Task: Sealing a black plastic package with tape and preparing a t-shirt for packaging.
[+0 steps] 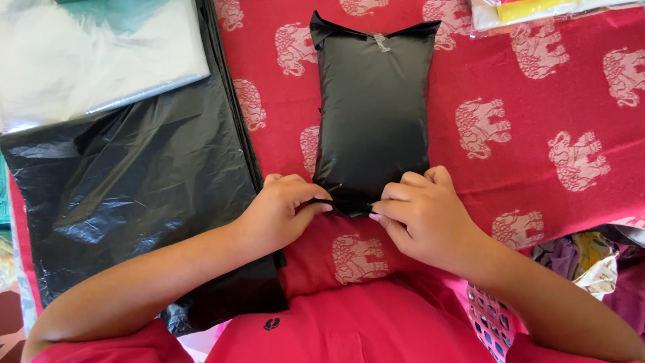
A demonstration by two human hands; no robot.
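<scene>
A stuffed black plastic packet [371,111] lies lengthwise on a red cloth with pale elephant figures [531,101]. Its far end is folded and held with a strip of clear tape [381,42]. My left hand [282,212] pinches the near end of the packet from the left. From the right, my right hand [420,215] pinches the same near edge, fingertips almost meeting the left ones. Both hands rest on the cloth.
A stack of flat black plastic bags [134,181] lies to the left, under my left forearm. A pile of clear plastic sheets [94,54] sits at the far left. Packaged coloured items [537,12] lie at the far right; crumpled fabric [591,259] is at the right edge.
</scene>
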